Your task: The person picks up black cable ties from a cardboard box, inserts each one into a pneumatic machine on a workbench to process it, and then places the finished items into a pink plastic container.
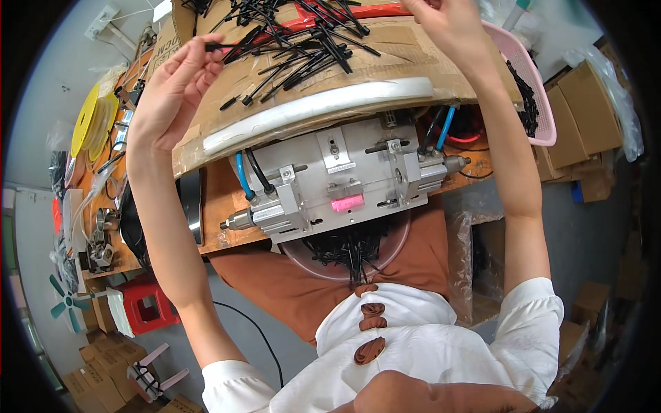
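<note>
My left hand (180, 93) is raised at the left end of a cardboard sheet (392, 58). Its thumb and fingers pinch a thin black plastic stick (219, 47). A loose heap of similar black sticks (320, 45) lies across the cardboard, between my hands. At the upper edge, my right hand (451, 31) is partly cut off. Its visible fingers are curled together, and what they hold, if anything, is out of sight. Below the cardboard sits a metal fixture (313, 168) with a cylinder at each side and a pink block (348, 202) at its middle.
A translucent bowl (406, 241) of black parts rests on my lap beneath the fixture. To the right stands a pink basket (544, 120) with more black pieces. Blue and black tubes join the fixture. A yellow spool (93, 120), red stool (148, 303) and cardboard boxes surround the bench.
</note>
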A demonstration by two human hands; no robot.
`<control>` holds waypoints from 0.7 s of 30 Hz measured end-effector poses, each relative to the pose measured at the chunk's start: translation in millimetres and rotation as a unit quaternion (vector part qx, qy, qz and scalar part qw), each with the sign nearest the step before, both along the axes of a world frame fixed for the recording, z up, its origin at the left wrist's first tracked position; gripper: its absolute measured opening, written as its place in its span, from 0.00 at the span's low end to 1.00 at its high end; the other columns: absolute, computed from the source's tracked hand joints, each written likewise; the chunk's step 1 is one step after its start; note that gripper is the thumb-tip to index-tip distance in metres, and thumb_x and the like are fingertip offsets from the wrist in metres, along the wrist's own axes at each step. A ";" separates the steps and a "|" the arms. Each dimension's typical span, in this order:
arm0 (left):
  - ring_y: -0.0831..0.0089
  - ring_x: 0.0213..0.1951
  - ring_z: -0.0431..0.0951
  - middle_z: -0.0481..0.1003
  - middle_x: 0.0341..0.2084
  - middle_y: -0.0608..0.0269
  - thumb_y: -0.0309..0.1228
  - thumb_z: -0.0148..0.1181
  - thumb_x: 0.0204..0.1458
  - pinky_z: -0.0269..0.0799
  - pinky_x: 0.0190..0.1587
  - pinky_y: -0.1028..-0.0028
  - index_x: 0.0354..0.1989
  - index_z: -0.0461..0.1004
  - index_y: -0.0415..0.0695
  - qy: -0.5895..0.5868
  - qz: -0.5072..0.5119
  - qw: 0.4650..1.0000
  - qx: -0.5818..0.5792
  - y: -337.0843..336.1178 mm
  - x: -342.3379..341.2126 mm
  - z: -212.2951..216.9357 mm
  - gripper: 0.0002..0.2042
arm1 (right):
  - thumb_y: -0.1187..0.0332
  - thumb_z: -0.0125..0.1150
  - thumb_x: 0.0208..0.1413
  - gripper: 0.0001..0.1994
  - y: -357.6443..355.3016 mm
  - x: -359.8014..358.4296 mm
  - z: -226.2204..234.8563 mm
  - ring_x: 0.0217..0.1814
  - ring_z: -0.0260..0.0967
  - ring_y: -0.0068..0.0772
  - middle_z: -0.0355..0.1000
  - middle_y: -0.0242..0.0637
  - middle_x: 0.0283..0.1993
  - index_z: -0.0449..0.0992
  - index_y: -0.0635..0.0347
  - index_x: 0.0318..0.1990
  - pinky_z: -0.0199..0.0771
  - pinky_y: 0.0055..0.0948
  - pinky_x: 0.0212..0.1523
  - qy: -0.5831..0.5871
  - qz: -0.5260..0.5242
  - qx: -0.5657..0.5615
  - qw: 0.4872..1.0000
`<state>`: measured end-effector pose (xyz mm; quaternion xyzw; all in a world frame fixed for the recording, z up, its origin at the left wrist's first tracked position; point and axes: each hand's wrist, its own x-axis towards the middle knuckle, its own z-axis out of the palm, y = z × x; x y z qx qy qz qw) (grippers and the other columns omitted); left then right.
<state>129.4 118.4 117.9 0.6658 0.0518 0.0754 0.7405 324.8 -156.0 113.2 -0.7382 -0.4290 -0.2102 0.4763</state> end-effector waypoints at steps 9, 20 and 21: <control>0.67 0.34 0.70 0.71 0.33 0.58 0.12 0.65 0.35 0.70 0.36 0.70 0.60 0.65 0.37 -0.130 0.191 0.840 0.491 -170.3 -106.5 -110.2 0.36 | 0.62 0.50 0.64 0.14 -70.4 -39.1 -22.2 0.23 0.71 0.24 0.74 0.42 0.28 0.71 0.66 0.40 0.69 0.15 0.20 0.323 0.164 0.175 0.915; 0.63 0.37 0.68 0.67 0.34 0.56 0.21 0.59 0.46 0.68 0.42 0.68 0.62 0.58 0.30 0.012 0.104 0.787 0.607 -227.2 -105.3 -156.7 0.31 | 0.72 0.52 0.61 0.09 -93.1 -75.9 -33.9 0.38 0.74 0.33 0.74 0.45 0.39 0.70 0.65 0.46 0.71 0.23 0.28 0.323 0.203 0.171 0.908; 0.63 0.37 0.68 0.67 0.34 0.56 0.21 0.59 0.46 0.68 0.42 0.68 0.62 0.58 0.30 0.014 0.104 0.788 0.607 -226.7 -104.4 -157.1 0.31 | 0.70 0.50 0.63 0.10 -95.5 -76.5 -36.6 0.39 0.74 0.33 0.74 0.48 0.41 0.69 0.67 0.48 0.69 0.21 0.28 0.300 0.199 0.160 0.919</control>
